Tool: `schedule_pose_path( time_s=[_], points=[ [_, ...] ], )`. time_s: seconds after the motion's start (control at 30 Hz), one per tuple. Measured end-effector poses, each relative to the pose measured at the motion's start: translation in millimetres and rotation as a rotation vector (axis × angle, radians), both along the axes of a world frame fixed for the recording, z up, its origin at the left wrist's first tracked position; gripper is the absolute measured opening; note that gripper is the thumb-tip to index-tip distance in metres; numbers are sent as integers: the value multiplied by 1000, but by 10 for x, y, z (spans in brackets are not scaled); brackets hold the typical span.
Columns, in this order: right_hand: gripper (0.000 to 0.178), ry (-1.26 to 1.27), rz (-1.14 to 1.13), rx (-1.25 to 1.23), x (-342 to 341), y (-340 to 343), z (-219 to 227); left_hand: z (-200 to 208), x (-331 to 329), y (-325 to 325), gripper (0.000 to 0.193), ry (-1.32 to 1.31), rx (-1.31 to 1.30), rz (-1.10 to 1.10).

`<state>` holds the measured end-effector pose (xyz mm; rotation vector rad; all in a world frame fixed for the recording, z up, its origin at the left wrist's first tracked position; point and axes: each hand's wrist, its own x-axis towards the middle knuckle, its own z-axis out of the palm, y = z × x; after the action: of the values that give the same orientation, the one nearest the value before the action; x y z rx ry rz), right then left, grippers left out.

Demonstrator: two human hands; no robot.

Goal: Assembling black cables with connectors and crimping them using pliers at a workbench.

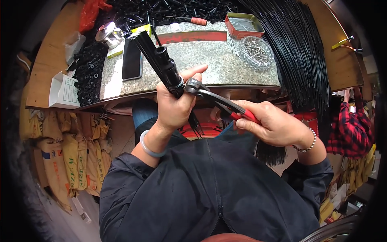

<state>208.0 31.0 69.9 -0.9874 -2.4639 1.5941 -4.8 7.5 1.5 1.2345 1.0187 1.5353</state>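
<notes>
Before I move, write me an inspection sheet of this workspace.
Surface: speckled slab on the table, partly bare in the middle.
Job's things: black tubular part; red-handled pliers, their head close against its metal collar; contact unclear.
Clutter: phone, glass dish of small metal pieces, red tin, screwdriver, open white box.
Hands: left hand grips the tubular part; right hand is closed around the pliers' handles.
Cables: long black strands at the right; cables or rods, cannot tell.
Surroundings: sacks at the left; another person's checked sleeve at the right.
</notes>
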Motion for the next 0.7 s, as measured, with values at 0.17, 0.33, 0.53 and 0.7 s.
schedule_pose_path(
  time_s=[0.17, 0.33, 0.53, 0.7],
  points=[
    [36, -103, 20, -2, -26, 30, 281, 4, 10, -21, 26, 15, 1, 2],
    [35, -233, -55, -184, -72, -8, 324, -57, -29, -6, 23, 193, 68, 62],
    [30, 97, -70, -269, -109, -85, -13, 62, -24, -39, 24, 28, -21, 43],
    [32, 162, -26, -105, -103, -37, -84, 100, -20, -37, 24, 2, -31, 40]
  ],
)
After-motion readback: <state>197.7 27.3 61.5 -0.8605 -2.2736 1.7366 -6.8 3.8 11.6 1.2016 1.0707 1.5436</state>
